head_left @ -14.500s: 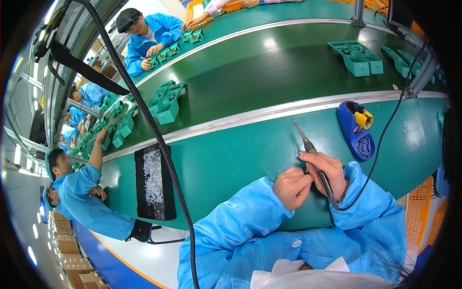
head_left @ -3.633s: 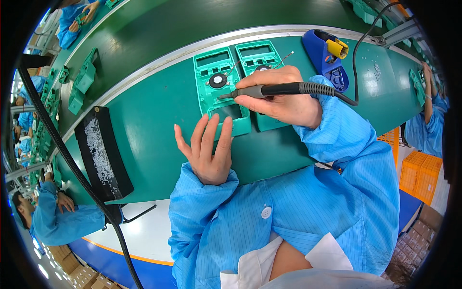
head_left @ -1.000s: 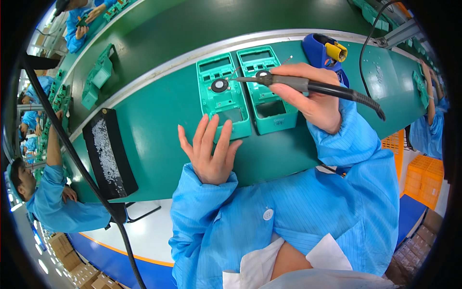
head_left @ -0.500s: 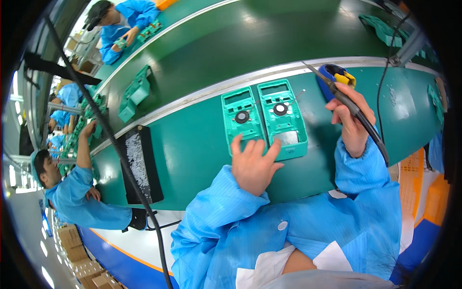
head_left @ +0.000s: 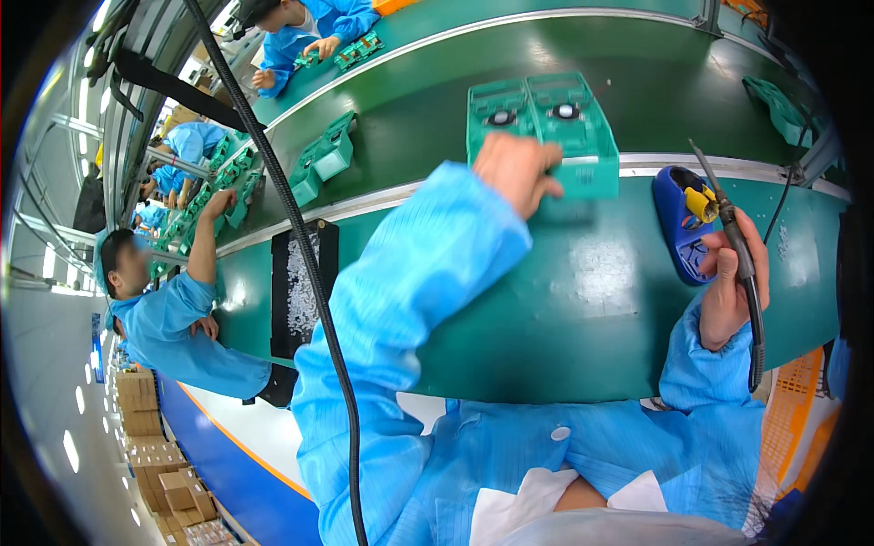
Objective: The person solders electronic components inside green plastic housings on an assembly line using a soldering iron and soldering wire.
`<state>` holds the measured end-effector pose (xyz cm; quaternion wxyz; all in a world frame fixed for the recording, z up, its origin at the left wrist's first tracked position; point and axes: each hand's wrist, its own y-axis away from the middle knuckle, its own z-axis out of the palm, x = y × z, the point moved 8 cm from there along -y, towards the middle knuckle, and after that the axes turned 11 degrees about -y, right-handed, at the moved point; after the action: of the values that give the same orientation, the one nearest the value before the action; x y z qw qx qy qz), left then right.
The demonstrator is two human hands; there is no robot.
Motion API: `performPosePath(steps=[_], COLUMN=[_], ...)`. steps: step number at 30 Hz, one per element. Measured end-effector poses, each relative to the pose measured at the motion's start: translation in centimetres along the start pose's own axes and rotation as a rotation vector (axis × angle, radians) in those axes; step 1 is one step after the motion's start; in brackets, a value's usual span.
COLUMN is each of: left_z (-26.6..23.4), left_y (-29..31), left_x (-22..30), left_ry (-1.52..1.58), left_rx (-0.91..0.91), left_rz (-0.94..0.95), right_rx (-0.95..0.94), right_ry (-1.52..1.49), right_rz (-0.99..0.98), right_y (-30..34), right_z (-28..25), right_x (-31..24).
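My left hand point(head_left: 519, 171) grips two green plastic housings side by side, its thumb at the right one. The left housing point(head_left: 482, 97) and the right housing point(head_left: 590, 175) are open on top, each with a round black speaker with a pale centre inside. They are over the dark green belt, beyond the metal rail; whether they touch it I cannot tell. In my right hand point(head_left: 728, 287) is a soldering iron point(head_left: 740, 244), tip pointing up and away. Just left of it stands a blue soldering-iron stand point(head_left: 672, 218) with a yellow insert.
A black tray point(head_left: 280, 305) of small white pieces lies on the left of the green bench point(head_left: 546, 337). More green housings point(head_left: 325, 156) sit on the belt. A black cable point(head_left: 319, 282) hangs across the left side. Co-workers in blue sit at left and far left.
Both housings have gone from the bench to over the belt with my left hand, which has reached forward. My right hand still holds the soldering iron, now below and right of the stand.
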<state>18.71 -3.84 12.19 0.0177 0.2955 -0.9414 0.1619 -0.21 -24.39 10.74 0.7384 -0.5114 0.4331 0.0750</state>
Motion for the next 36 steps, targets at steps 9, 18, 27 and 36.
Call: performPosePath(steps=[9, 18, 27, 36], left_z=[8.2, 2.0, 0.0, -0.4], left_y=[-10.1, 0.2, 13.0, 14.1], left_x=[-10.5, -21.2, -35.2, -34.3], left_ry=[-0.273, -0.529, -0.632, -0.536], left_rx=[-0.253, 0.11, -0.261, -0.391], left_rz=[-0.262, -0.446, -0.825, -0.835], right_rx=[-0.011, -0.117, -0.183, -0.25], right_ry=[0.076, 0.129, 0.147, 0.253], right_rz=[0.043, 0.085, 0.033, 0.051], right_y=[0.1, 1.2, 2.1, 2.4], right_z=[1.1, 1.7, 2.4, 3.2], right_x=[1.1, 1.3, 1.0, 1.9])
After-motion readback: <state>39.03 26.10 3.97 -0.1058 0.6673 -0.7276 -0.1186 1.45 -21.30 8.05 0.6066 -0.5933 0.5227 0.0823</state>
